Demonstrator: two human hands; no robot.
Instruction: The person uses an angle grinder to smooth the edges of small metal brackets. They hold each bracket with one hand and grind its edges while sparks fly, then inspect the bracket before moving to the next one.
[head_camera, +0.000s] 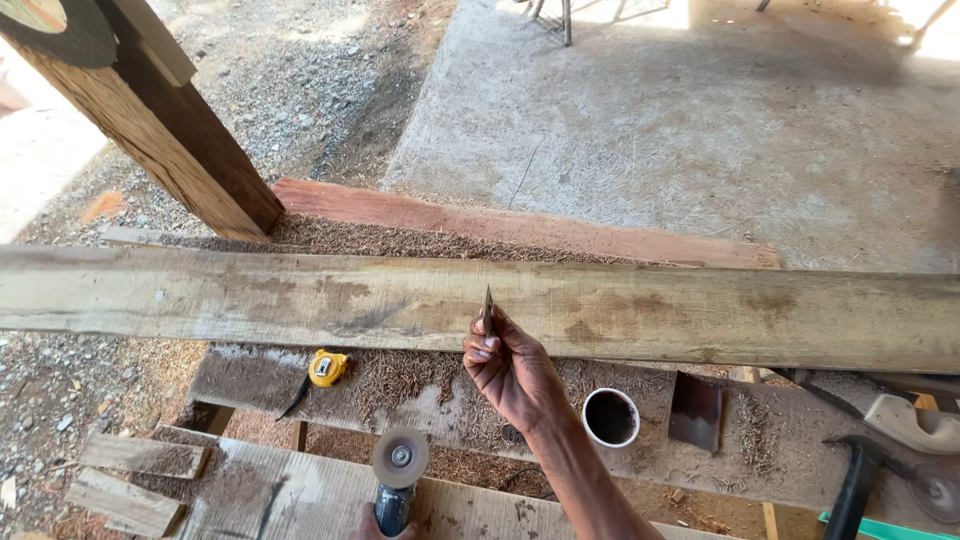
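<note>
My right hand (512, 368) is raised over the near edge of a long pale plank (700, 312) that lies across the view. Its fingers pinch a thin pointed stick, perhaps a pencil (488, 304), with the tip up against the plank's face. At the bottom edge my left hand (388, 526) is only partly in view. It grips the body of an angle grinder (400, 470), whose round disc faces up.
A reddish board (520, 225) lies behind the plank, and a slanted wooden post (170, 130) stands at the left. On the sawdust-covered bench are a yellow tape measure (327, 367), a white cup (611, 417), a dark metal blade (695, 410), a hammer (855, 480) and a saw handle (915, 425).
</note>
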